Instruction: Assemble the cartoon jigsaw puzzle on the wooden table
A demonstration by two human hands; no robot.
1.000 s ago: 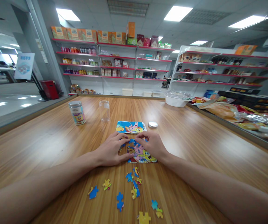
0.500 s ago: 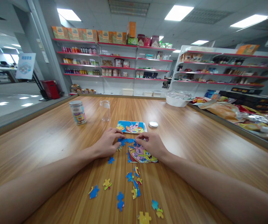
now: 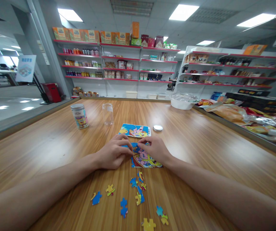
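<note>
A partly joined cartoon jigsaw puzzle (image 3: 145, 160) lies flat between my hands, its blue upper strip mostly covered. My left hand (image 3: 115, 152) is closed at its left edge, fingertips touching there; any piece inside is hidden. Over the upper part, my right hand (image 3: 156, 149) pinches thumb and forefinger at the puzzle's blue section. Just beyond lies the printed picture card (image 3: 138, 131). Loose pieces lie nearer me, among them a yellow piece (image 3: 148, 224), a blue piece (image 3: 123, 208) and a blue-orange piece (image 3: 96, 198).
A printed can (image 3: 79, 117) and a clear jar (image 3: 108, 115) stand at the left, with a silver lid (image 3: 158, 128) right of the card. Farther back is a white basin (image 3: 182, 103). Packaged snacks (image 3: 234, 117) lie along the right edge; stocked shelves (image 3: 121, 69) line the back.
My left hand has shifted slightly right and nearer me, closing its fingers against the puzzle's left edge. A loose blue piece beside it is out of sight. My right hand has barely moved.
</note>
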